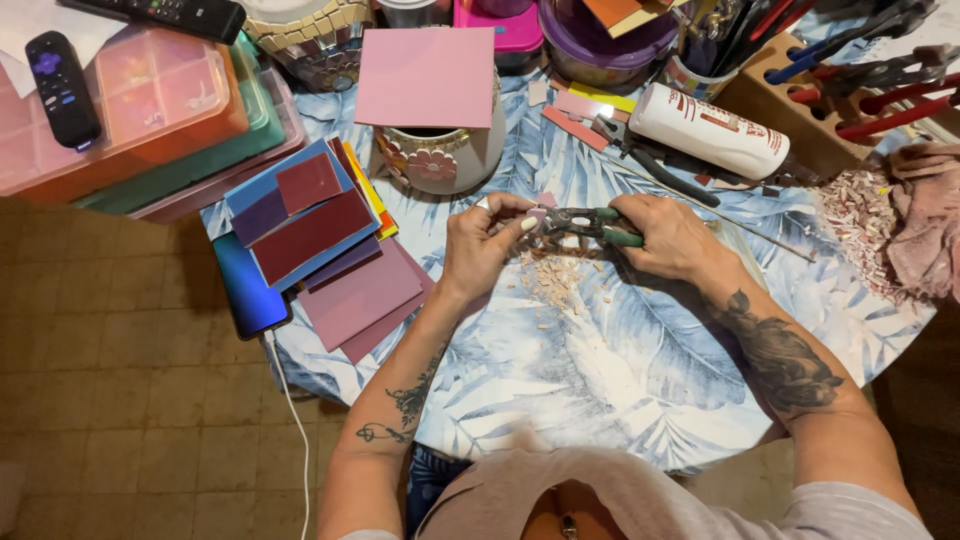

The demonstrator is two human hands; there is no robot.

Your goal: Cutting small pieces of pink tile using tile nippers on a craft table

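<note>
Right hand (pixel 672 237) fingers wrapped round green-handled nippers (pixel 585 224); left hand (pixel 487 242) fingers pinching a tiny tile piece (pixel 540 213), mostly hidden

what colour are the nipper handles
Green, on the nippers in the right hand; head view.

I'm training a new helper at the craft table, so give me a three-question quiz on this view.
1. True or false: the right hand grips the green-handled nippers.
2. What lies on the tablecloth just below the hands: (a) coins, (b) small pale tile chips, (c) beads?
3. What does the left hand pinch at the nippers' tip?

Key
1. True.
2. b.
3. A small pale pink tile piece.
</note>
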